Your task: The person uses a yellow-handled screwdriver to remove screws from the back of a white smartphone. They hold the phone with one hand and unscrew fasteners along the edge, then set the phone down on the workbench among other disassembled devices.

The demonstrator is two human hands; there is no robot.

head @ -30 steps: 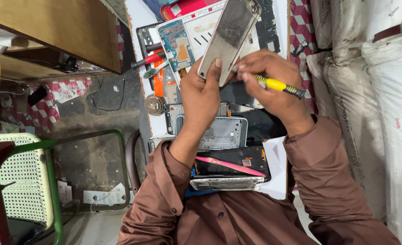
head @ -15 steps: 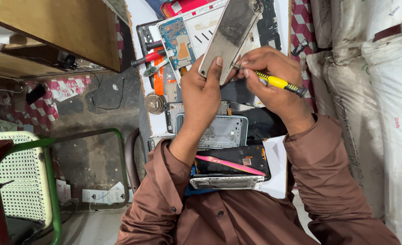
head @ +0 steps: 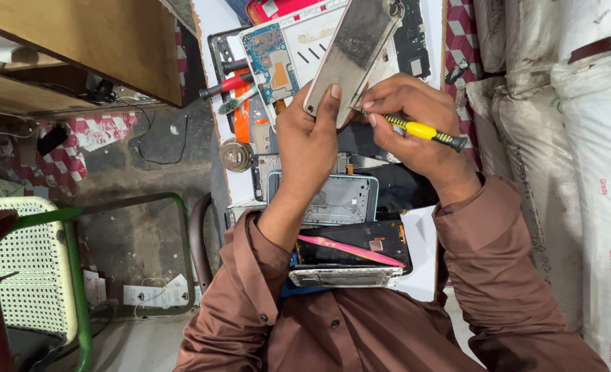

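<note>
My left hand (head: 309, 134) grips a grey phone body (head: 354, 52), held tilted above the small work table (head: 212, 17). My right hand (head: 416, 124) holds a yellow-handled screwdriver (head: 426, 131), its tip touching the lower right edge of the phone body. Under my hands lie a light blue phone frame (head: 333, 200) and a black phone (head: 360, 244) with a pink strip across it.
A blue circuit board (head: 271, 58), a red-handled tool (head: 223, 86) and other phone parts crowd the table's far end. White sacks (head: 581, 138) stand at the right. A wooden surface (head: 92, 41) and a green-framed chair (head: 37, 269) are at the left.
Both hands and the phone body have held nearly the same spot; the screwdriver stays at the phone's edge with only slight shifts.
</note>
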